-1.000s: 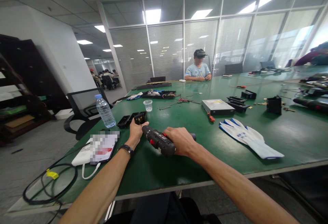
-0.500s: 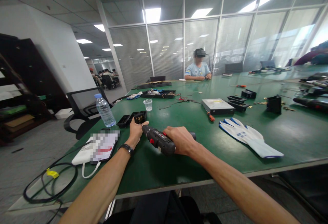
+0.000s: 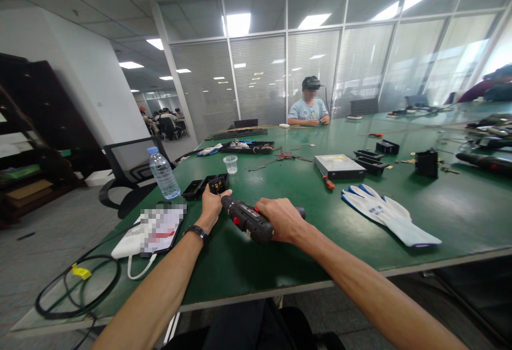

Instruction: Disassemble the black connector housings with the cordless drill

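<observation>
My right hand (image 3: pixel 282 219) is wrapped round the grip of a black cordless screwdriver (image 3: pixel 247 220) with red buttons, its nose pointing left and away from me. Close to that nose, my left hand (image 3: pixel 212 204) is closed on a small black plastic part (image 3: pixel 218 184) with brass contacts, which rests on the green table (image 3: pixel 256 264). A black watch sits on my left wrist. A second black part (image 3: pixel 194 189) lies just left of the held one.
A water bottle (image 3: pixel 163 172), a plastic cup (image 3: pixel 231 164), a phone on a white power bank (image 3: pixel 150 231) with cable, white work gloves (image 3: pixel 388 214), a silver drive (image 3: pixel 339 166) and black parts lie around. A person sits at the far end. A black chair stands at left.
</observation>
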Motion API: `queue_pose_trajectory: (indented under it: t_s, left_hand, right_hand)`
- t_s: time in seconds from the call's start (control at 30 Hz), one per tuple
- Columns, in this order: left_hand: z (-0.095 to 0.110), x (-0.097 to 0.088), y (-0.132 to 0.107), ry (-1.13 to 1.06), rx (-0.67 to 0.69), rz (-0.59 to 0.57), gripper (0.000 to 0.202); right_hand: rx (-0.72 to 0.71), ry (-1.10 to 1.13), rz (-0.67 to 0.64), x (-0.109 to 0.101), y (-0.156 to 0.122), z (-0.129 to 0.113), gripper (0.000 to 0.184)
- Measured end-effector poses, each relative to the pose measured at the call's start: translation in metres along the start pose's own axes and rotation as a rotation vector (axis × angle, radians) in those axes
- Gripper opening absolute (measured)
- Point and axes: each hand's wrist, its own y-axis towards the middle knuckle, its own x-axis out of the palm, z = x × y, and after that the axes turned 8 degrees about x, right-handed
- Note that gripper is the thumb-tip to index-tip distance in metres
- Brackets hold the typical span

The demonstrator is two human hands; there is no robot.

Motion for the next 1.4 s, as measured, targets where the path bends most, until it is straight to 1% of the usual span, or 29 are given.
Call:
queue_pose_trajectory:
  t_s: [0.2, 0.37, 0.57, 0.8, 1.13, 1.27, 1.4]
  left_hand:
    - [-0.003, 0.0, 0.001, -0.004, -0.004, 0.003, 0.049]
    - [-0.008, -0.001, 0.003, 0.008, 0.001, -0.002, 0.05]
    - [-0.011, -0.002, 0.004, 0.003, 0.013, -0.006, 0.049]
    - [-0.008, -0.001, 0.003, 0.02, 0.01, -0.006, 0.047]
    - [-0.006, 0.0, 0.003, 0.028, 0.003, 0.001, 0.047]
    - [-0.005, 0.0, 0.002, 0.038, 0.014, 0.004, 0.046]
    - [-0.003, 0.0, 0.001, 0.026, 0.007, 0.002, 0.045]
  right_hand:
    - [-0.016, 0.004, 0.033, 0.002, 0.001, 0.001, 0.029]
    - [-0.016, 0.002, 0.03, 0.002, 0.001, 0.001, 0.027]
    - [-0.011, -0.008, 0.018, 0.001, 0.0, 0.0, 0.03]
    - [0.018, -0.003, -0.036, -0.003, 0.0, -0.002, 0.029]
    - [-0.011, 0.004, 0.022, 0.0, 0.0, 0.0, 0.029]
    - [-0.014, 0.003, 0.024, 0.002, 0.0, 0.001, 0.026]
    - [-0.01, 0.008, 0.018, 0.002, 0.0, 0.001, 0.027]
